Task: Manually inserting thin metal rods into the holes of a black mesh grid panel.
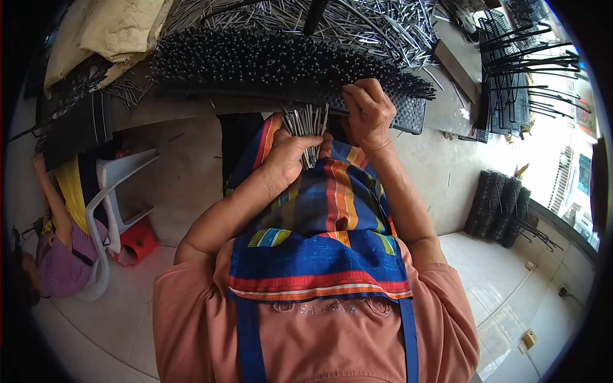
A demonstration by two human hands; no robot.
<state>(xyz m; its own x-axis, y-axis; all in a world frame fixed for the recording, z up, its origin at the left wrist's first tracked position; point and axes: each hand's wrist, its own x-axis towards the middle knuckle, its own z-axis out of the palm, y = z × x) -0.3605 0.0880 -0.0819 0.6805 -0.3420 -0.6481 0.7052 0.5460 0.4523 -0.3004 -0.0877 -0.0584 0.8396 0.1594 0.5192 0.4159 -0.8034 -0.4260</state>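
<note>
My left hand (288,155) is wrapped round a bundle of thin metal rods (308,121), which fan out at their far ends just short of a long black perforated rack (408,113). Dark rods (274,64) stand upright, close together, over most of that rack; bare holes show at its near right part. My right hand (370,115) is closed in a pinch over the rack's near edge, right of centre. Whatever its fingertips hold is too small or hidden to make out. A striped blue apron (319,265) covers my lap below both hands.
Loose metal rods (396,29) lie heaped behind the rack. Creased brown paper (121,29) lies at the far left, and black racks with long handles (511,70) at the far right. Another person (67,252) sits at the left by a grey plastic chair (99,223).
</note>
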